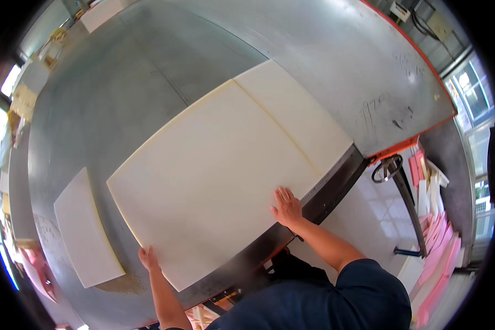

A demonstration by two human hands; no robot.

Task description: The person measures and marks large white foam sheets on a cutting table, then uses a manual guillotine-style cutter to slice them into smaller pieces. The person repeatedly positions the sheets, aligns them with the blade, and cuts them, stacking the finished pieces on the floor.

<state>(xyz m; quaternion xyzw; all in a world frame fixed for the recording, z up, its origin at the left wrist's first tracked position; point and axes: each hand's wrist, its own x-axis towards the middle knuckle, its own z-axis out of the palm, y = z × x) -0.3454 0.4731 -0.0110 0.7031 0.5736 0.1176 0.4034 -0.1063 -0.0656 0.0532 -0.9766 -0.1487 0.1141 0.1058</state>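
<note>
A large white foam slab [203,176] with yellowish edges lies flat on the grey metal table in front of me. My left hand [149,258] is at its near left edge, with bent fingers closed over the rim. My right hand [287,207] rests palm down near the front edge, fingers stretched out and holding nothing. A yellowish line separates the slab from a narrower white foam piece [297,110] on its right. Further left, a smaller white foam piece [88,231] lies apart on the table.
The metal table [121,88] reaches far ahead; its right section [335,55] has a red edge and dark scribbles. A graduated strip [315,188] runs along the dark front rail. A handwheel [387,168] stands at right, near stacked pink and white foam offcuts [434,247].
</note>
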